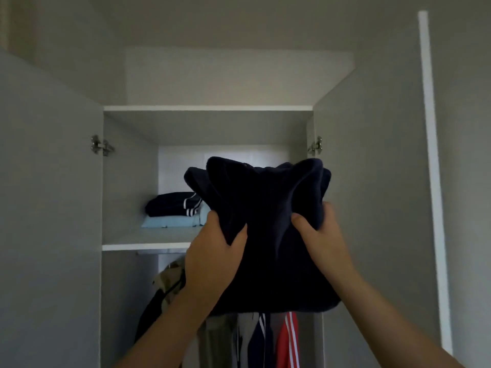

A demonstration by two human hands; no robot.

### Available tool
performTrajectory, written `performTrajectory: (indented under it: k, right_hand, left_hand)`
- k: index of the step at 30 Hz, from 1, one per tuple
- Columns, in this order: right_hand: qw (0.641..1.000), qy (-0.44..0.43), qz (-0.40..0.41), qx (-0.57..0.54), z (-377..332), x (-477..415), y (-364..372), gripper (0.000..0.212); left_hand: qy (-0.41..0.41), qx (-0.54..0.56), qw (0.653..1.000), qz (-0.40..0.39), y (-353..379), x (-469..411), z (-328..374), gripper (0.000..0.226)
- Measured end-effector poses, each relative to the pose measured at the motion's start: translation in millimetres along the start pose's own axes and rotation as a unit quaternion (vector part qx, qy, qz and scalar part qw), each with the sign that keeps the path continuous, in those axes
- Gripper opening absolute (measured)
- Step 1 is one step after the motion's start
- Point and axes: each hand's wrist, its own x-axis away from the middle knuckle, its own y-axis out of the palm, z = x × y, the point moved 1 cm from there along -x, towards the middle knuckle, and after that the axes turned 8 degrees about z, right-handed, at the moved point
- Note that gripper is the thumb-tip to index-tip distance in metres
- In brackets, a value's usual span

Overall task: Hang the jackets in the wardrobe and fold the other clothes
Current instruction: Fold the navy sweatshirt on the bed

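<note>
The left hand (212, 251) pinches the left edge of the folded navy garment (265, 208), thumb on top. The right hand (318, 235) curls round its right edge. The garment is held up in front of the shelf (143, 246), just right of the folded clothes (172, 208) lying on that shelf. Jackets (287, 338) hang below the shelf.

The wardrobe doors (50, 208) stand wide, leaving the front open. On the shelf (148, 237) a folded stack (172, 208) sits left of middle, with bare board along the front edge. The held navy bundle (265, 221) hides the shelf's right half. Hanging clothes (265, 338) crowd the space below.
</note>
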Motion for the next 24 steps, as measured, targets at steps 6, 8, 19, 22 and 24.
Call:
performTrajectory:
  k: [6, 8, 19, 22, 24]
  right_hand:
    - [0.994, 0.027, -0.088, 0.056, 50, -124, 60, 0.039]
    - [0.989, 0.043, -0.131, 0.06, 65, -156, 82, 0.051]
    - [0.959, 0.192, -0.204, 0.045, 190, -322, 175, 0.034]
    - [0.953, 0.252, -0.15, 0.081, 228, -368, 188, 0.018]
    - [0.945, 0.282, -0.141, 0.089, 252, -399, 194, 0.015]
  left_hand:
    - [-0.109, 0.052, 0.992, -0.042, 70, -102, -68, 0.035]
    - [-0.116, 0.044, 0.992, -0.036, 91, -135, -91, 0.032]
    - [-0.15, 0.006, 0.987, -0.061, 211, -288, -219, 0.037]
    - [-0.216, -0.032, 0.974, -0.069, 231, -343, -265, 0.055]
    - [-0.245, -0.041, 0.965, -0.085, 245, -379, -296, 0.057]
